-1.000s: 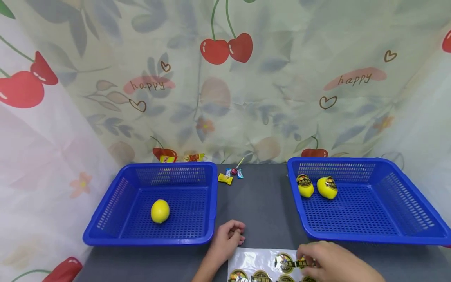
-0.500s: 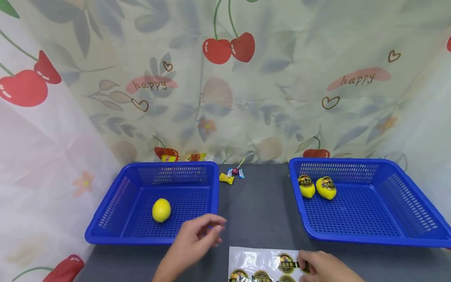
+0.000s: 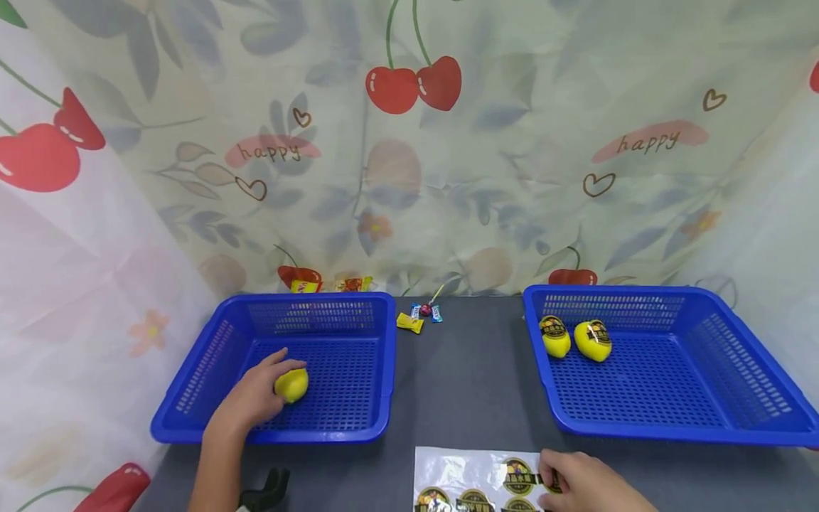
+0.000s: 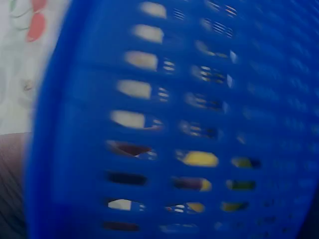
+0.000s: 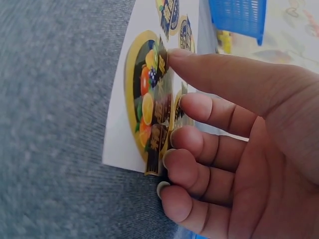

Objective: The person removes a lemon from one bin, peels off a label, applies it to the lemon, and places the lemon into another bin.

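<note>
Head view: left hand [image 3: 252, 398] curls around lemon [image 3: 291, 385] inside left basket [image 3: 192, 427]. Right hand [image 3: 585, 483] pinches a sticker [image 3: 552, 481] at sticker sheet [image 3: 461, 473] on tabletop [image 3: 473, 384].
Left wrist: blurred basket mesh [image 4: 199, 124] only.
Right wrist: fingers [image 5: 209, 114] peel the sticker [image 5: 152, 107].
</note>
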